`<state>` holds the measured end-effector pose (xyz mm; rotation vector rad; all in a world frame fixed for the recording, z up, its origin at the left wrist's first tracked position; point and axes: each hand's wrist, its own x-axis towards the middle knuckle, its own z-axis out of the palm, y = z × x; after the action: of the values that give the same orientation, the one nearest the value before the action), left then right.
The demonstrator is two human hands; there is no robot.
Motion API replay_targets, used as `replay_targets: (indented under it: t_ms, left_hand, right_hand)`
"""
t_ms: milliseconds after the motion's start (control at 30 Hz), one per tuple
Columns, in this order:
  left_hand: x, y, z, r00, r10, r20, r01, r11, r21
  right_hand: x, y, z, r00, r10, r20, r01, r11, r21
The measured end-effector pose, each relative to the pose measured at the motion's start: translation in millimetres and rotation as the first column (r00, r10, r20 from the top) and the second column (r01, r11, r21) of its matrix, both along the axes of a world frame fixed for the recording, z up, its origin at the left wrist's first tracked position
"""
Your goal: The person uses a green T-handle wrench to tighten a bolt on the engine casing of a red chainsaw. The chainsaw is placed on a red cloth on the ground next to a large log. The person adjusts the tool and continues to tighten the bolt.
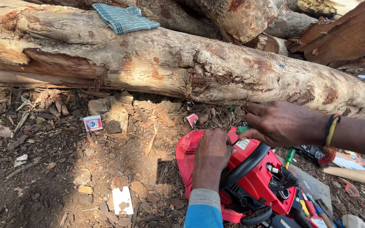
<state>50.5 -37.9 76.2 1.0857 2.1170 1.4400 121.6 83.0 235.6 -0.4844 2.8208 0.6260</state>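
left hand [211, 155] pressing red chainsaw [250, 177] | right hand [277, 123] pinching green tool [243, 129] | log [170, 63] behind

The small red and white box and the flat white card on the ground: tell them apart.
The small red and white box is coloured and lies in sunlight near the big log. The flat white card is plain, dirt-stained, larger and farther from the log. Both lie on bark litter.
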Motion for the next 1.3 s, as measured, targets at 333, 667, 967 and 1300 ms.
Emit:
replay_targets:
  t_ms: [333,667,967,1300]
  left_hand:
    - [5,0,3,1.000,-0.012,0.011,0.012,0.998,-0.056]
    - [13,-5,10,0.999,-0.030,0.032,0.031,0.999,-0.038]
    - [12,2,9,0.999,-0.034,0.005,0.034,0.998,-0.049]
    - [6,7,3,0.998,0.000,0.070,0.003,0.999,-0.047]
  right_hand:
    - [2,-37,-11,0.645,-0.760,-0.082,0.739,0.648,-0.186]
    - [22,-34,22,0.918,-0.385,0.090,0.395,0.909,-0.134]
    - [-14,20,44,0.786,0.531,0.317,-0.591,0.796,0.131]
    - [-47,42,27,0.679,0.555,0.480,-0.701,0.684,0.201]
